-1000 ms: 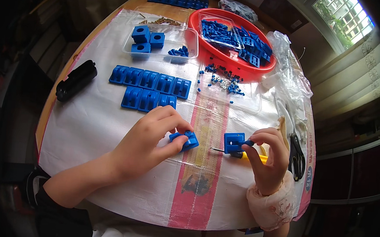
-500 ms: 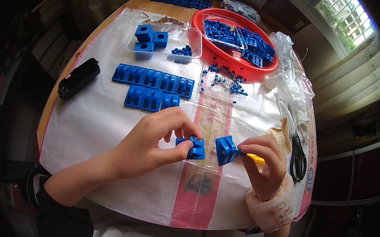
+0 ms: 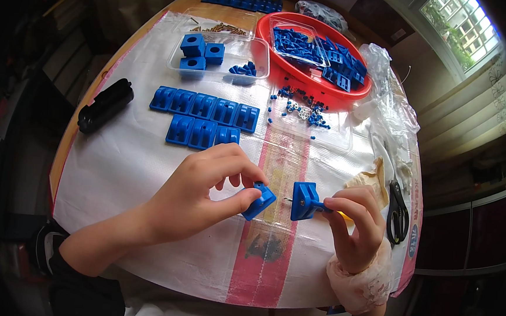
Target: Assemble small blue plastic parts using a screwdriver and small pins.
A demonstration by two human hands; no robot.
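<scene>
Left hand [image 3: 205,175] pinched nearly closed, gripping small blue piece [image 3: 261,204] mid-view. Right hand [image 3: 358,227] same pinch, gripping second blue piece [image 3: 304,203] at 3 o'clock from first, apart. Two blue rows [image 3: 204,106] at 11 o'clock.

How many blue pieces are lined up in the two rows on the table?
8 visible: five in the far row, three in the near row. The near row's rightmost piece sits partly behind the left hand, which may hide another.
</scene>
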